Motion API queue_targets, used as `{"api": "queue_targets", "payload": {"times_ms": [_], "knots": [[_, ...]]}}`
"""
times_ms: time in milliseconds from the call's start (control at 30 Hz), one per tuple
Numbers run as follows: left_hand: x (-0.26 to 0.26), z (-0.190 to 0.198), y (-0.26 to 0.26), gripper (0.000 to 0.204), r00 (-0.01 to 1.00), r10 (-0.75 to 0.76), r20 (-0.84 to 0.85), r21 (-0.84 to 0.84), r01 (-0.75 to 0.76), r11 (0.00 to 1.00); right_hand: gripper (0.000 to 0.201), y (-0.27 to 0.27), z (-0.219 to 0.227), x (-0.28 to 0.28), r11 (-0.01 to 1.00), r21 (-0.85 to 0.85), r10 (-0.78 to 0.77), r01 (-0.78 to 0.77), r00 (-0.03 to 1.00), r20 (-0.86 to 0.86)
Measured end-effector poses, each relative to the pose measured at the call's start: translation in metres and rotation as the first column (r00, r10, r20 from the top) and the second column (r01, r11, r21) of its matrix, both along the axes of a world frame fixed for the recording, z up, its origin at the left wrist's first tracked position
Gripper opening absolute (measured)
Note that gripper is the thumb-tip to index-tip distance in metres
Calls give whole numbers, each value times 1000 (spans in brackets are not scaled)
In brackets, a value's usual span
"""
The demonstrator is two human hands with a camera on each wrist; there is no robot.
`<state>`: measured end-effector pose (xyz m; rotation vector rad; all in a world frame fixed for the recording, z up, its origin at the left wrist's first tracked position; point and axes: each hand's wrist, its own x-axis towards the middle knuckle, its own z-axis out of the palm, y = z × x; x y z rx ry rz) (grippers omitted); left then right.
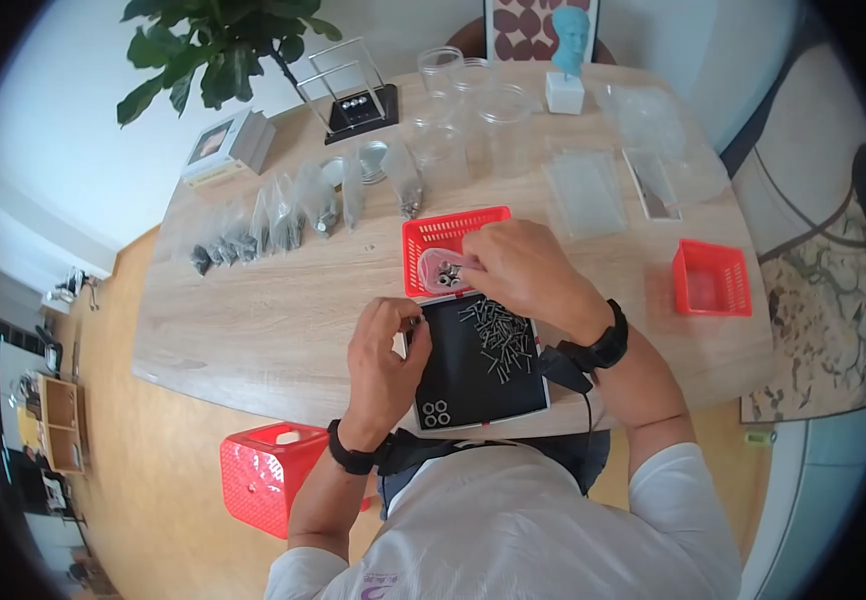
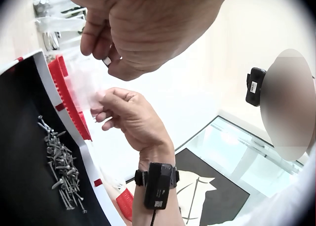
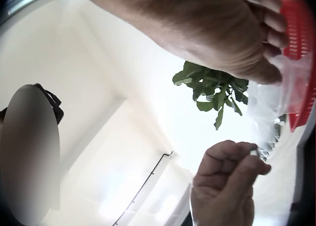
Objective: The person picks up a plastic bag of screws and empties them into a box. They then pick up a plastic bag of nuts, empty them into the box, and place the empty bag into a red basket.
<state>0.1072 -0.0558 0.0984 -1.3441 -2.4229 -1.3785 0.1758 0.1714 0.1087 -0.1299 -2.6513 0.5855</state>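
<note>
My left hand pinches a small shiny metal nut between thumb and fingertips, at the left edge of the black tray. With its thumb and fingers my right hand grips a clear plastic bag over the red basket. Several metal nuts show inside the bag. A pile of screws lies in the upper right of the tray. Several larger nuts are grouped in its lower left corner.
Left of the basket stands a row of clear bags with metal parts. Clear jars stand behind it. A second red basket and flat clear bags are to the right. A red stool stands below the table edge.
</note>
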Motion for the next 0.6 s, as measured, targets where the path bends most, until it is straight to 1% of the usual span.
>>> {"api": "queue_targets", "payload": {"times_ms": [33,67,133,167,267,367,400,467,500,533,567,600], "knots": [[-3,3,6,17,999,5,-51,2,-5,1000,20,2,-4,-3,999,-19,28,-28,999,25],[-7,6,12,17,999,-7,-53,-8,7,1000,17,2,-7,-5,998,-35,61,-59,997,50],[-15,11,26,16,980,-46,-193,9,48,999,16,0,-10,-7,998,-37,44,-43,999,25],[-19,14,34,16,980,-49,-195,5,51,999,15,-1,-10,-9,999,-33,37,-37,999,4],[-30,18,51,19,944,-117,-310,-77,98,992,14,-6,-7,-9,997,-76,24,-23,1000,15],[-24,23,52,21,964,-89,-250,-80,71,994,17,-6,-3,-6,997,-82,10,-10,1000,-6],[-21,25,47,21,969,-82,-232,-89,63,994,17,-4,0,-5,996,-92,19,-18,1000,11],[-16,24,25,23,955,-207,-212,-200,165,966,21,-4,3,-2,998,-58,-12,12,1000,1],[-17,22,15,21,897,-340,-284,-290,258,922,21,-6,6,1,997,-82,13,-10,999,38],[-13,21,3,21,911,-325,-254,-298,245,922,24,-3,13,3,996,-83,24,-21,999,34],[-9,21,-7,24,869,-460,-179,-486,329,810,26,-2,18,3,997,-78,30,-29,999,20],[-6,19,-15,26,812,-578,-79,-643,401,652,26,-4,21,3,995,-87,45,-42,998,32]]}}
